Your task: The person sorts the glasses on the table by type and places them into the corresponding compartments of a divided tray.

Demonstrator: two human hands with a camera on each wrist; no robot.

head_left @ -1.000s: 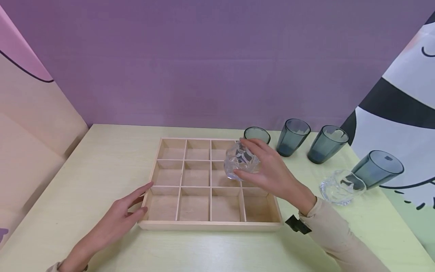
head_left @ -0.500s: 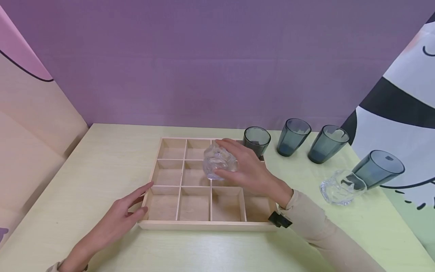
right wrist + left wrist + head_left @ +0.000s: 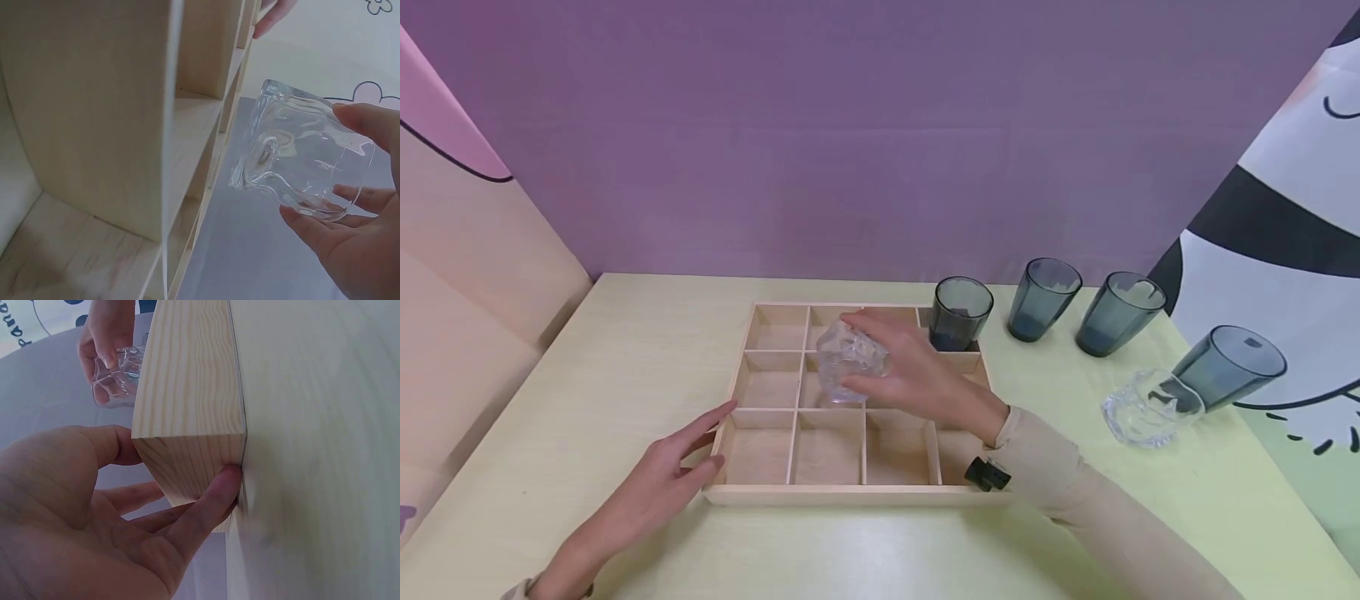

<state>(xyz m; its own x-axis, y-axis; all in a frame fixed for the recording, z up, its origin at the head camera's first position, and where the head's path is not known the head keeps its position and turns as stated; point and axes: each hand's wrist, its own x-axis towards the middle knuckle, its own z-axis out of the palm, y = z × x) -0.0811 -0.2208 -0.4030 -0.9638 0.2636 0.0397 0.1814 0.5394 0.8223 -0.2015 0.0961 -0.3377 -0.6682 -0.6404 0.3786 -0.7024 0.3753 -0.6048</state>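
A divided wooden tray (image 3: 865, 497) lies on the table. At its left end, my left hand (image 3: 651, 492) holds the side wall near the front corner; the left wrist view shows thumb at the top edge and a finger low by the tabletop. My right hand (image 3: 917, 371) grips a clear wavy glass (image 3: 306, 156) between thumb and fingers, tilted above the tray's middle compartments. In the right wrist view the glass is apart from the tray's dividers. A grey glass (image 3: 958, 312) stands in the back right compartment.
Right of the tray stand several grey glasses, among them a back one (image 3: 1043, 300), another beside it (image 3: 1120, 314) and one farther right (image 3: 1228, 364). A second clear glass (image 3: 1142, 412) stands before the last. A purple backdrop (image 3: 820, 150) rises behind the table.
My right hand has carried the clear glass leftward over the tray, from its right side to its middle. This uncovers the grey glass at the back right. The left hand stays in place.
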